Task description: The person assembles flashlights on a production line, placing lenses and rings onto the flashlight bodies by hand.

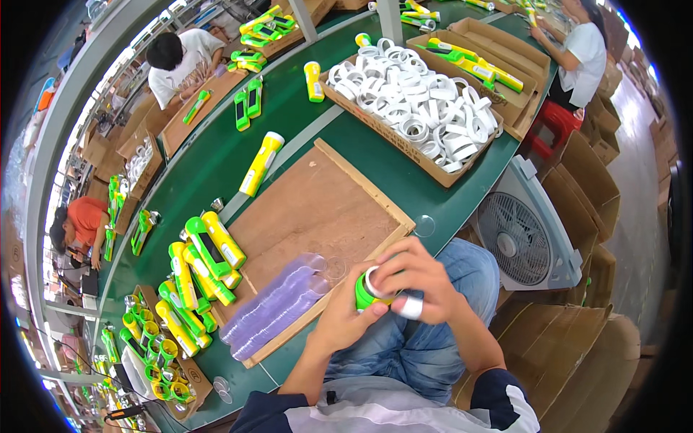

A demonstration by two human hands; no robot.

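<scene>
My left hand (345, 309) is wrapped round a green-and-yellow flashlight (363, 296), held over my lap with its head end up. A white ring (372, 280) shows at that end, under the fingers of my right hand (427, 280). Those fingers are curled over the flashlight, and a second white ring (411, 306) is tucked against the lower fingers of the same hand. Close to my left hand, two long rows of stacked clear plastic discs (278, 307) lie on a wooden board (310, 202). The fingers hide part of the flashlight.
A carton of white rings (419, 101) stands at the far right of the green table (289, 151). Several flashlights (206, 252) lie heaped at left, above a box of flashlights (162, 361). A fan (512, 238) stands at right. Other people work across the table.
</scene>
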